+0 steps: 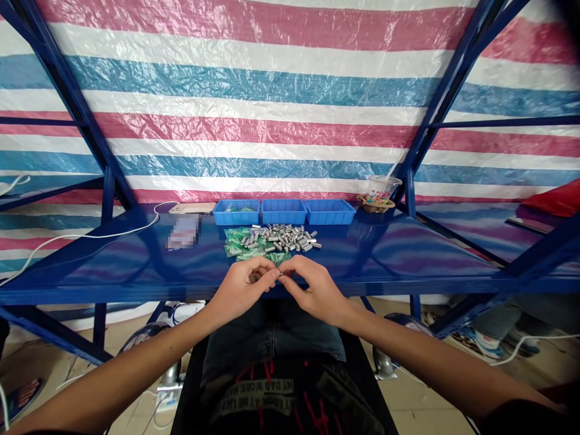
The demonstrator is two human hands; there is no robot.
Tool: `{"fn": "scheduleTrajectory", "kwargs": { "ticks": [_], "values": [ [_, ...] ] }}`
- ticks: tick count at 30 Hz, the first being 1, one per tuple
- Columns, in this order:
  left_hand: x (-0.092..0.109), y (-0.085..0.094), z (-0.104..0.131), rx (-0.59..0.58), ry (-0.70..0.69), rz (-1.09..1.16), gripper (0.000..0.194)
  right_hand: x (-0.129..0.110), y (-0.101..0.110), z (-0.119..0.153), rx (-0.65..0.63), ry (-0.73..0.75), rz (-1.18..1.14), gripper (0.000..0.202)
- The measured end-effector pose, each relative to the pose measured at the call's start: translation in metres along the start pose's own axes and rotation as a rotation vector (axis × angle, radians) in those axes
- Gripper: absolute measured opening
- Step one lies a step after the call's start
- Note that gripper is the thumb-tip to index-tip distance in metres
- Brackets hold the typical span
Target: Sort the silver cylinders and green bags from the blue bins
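Observation:
My left hand [248, 284] and my right hand [312, 286] meet just over the front edge of the blue table [362, 260]. Both are closed, fingertips pinched together around something small, mostly hidden by the fingers. Right beyond them lies a pile of short silver metal tubes [290, 237]. Small green plastic packets [236, 240] spread along the left and front of that pile, some reaching close to my fingertips.
Behind the pile stand three blue bins, the left bin [235, 212] holding green packets. A phone [193, 208] with a white cable [122, 232] lies left. At right, a plastic cup [379, 188] stands by a blue frame post [410, 187]. Another person's shoe [488, 344] shows below right.

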State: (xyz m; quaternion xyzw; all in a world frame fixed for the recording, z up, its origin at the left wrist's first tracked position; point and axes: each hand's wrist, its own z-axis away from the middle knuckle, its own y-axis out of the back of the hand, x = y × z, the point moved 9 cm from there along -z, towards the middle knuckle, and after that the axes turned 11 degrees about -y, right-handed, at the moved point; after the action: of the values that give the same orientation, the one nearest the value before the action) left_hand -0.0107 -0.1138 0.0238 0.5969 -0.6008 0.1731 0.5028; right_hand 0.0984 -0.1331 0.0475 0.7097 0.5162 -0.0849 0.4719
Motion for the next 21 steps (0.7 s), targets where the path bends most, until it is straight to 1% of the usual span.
{"fn": "scheduleTrajectory", "kwargs": {
  "ticks": [1, 3, 5, 7, 9, 11, 13, 16, 18, 21],
  "values": [
    [0.002, 0.002, -0.001, 0.018, -0.033, -0.033, 0.023, 0.002, 0.000, -0.001, 0.000, -0.021, -0.015, 0.009],
    [0.010, 0.007, -0.001, 0.057, -0.123, -0.158, 0.018, 0.011, 0.000, -0.003, -0.028, -0.121, -0.095, 0.010],
    [0.020, 0.010, 0.000, 0.076, -0.226, -0.306, 0.010, 0.019, -0.005, -0.005, -0.103, -0.232, -0.216, 0.010],
    [0.029, 0.009, 0.002, 0.073, -0.339, -0.416, 0.006, 0.023, -0.011, -0.005, -0.187, -0.307, -0.310, 0.019],
    [0.036, 0.006, 0.005, 0.065, -0.436, -0.480, 0.005, 0.024, -0.014, -0.005, -0.230, -0.346, -0.341, 0.027],
    [0.039, 0.003, 0.007, 0.061, -0.490, -0.505, 0.005, 0.025, -0.016, -0.004, -0.238, -0.359, -0.341, 0.028],
    [0.038, 0.003, 0.008, 0.067, -0.483, -0.505, 0.005, 0.026, -0.018, -0.004, -0.244, -0.350, -0.357, 0.023],
    [0.034, 0.006, 0.006, 0.082, -0.408, -0.467, 0.008, 0.025, -0.017, -0.004, -0.219, -0.316, -0.365, 0.017],
    [0.028, 0.007, 0.003, 0.055, -0.325, -0.402, 0.013, 0.023, -0.012, -0.004, -0.163, -0.272, -0.303, 0.013],
    [0.012, 0.002, -0.001, -0.037, -0.148, -0.217, 0.020, 0.017, -0.004, -0.003, -0.058, -0.166, -0.115, 0.009]
  ]
}}
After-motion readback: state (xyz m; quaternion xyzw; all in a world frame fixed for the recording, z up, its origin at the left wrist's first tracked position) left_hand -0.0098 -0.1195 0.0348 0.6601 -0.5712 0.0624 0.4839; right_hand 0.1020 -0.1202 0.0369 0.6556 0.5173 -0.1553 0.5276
